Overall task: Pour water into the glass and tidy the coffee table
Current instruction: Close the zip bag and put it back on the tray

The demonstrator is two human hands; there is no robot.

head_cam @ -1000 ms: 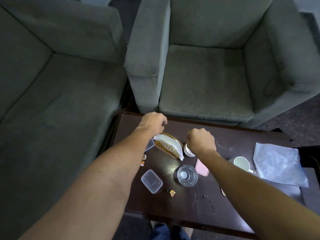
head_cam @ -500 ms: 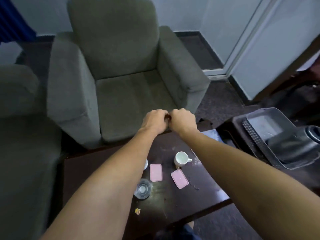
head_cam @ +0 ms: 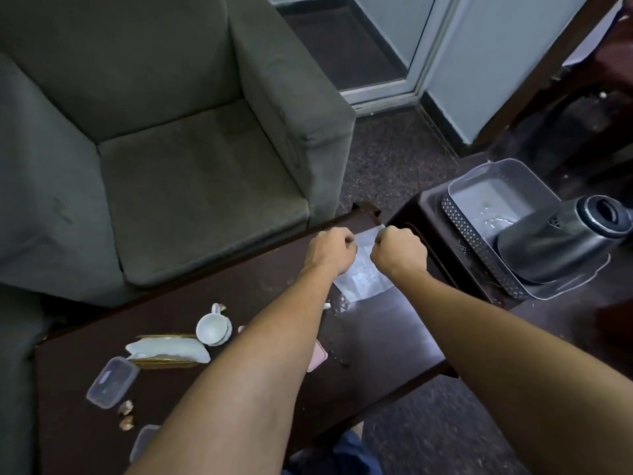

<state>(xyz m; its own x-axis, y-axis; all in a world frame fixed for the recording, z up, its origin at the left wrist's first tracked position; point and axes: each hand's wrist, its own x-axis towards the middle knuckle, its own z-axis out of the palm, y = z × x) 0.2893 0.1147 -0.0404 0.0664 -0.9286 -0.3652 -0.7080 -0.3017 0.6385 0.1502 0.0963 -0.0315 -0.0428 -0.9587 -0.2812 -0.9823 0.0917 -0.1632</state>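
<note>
while both fists close on its far edge, a clear plastic sheet [head_cam: 363, 281] lies flat at the far right end of the coffee table [head_cam: 394, 341], seen from the head camera. the left hand [head_cam: 330, 252] pinches the sheet's far left part and the right hand [head_cam: 399, 252] pinches its far right corner, fingers curled under, knuckles up. the sheet looks thin, limp and almost weightless; it would likely crumple, cling or slide on the wet wood, so the corners, where the hands have it, seem the sound place to hold. water drops dot the table just near of it. a white cup [head_cam: 212, 329] sits left of the arms, beside a basket of white tissue [head_cam: 168, 351] and a lidded plastic box [head_cam: 111, 382]; sweet wrappers [head_cam: 126, 407] lie nearer. a dark kettle [head_cam: 561, 234] rests in a grey tray [head_cam: 479, 234] on a side table to the right, well apart from the cup. the glass cannot be found: the left forearm covers the table's middle. a pink card [head_cam: 317, 356] shows only one corner, a second box [head_cam: 144, 440] is cut by the arm, and the fingertips are hidden under the fists.
</note>
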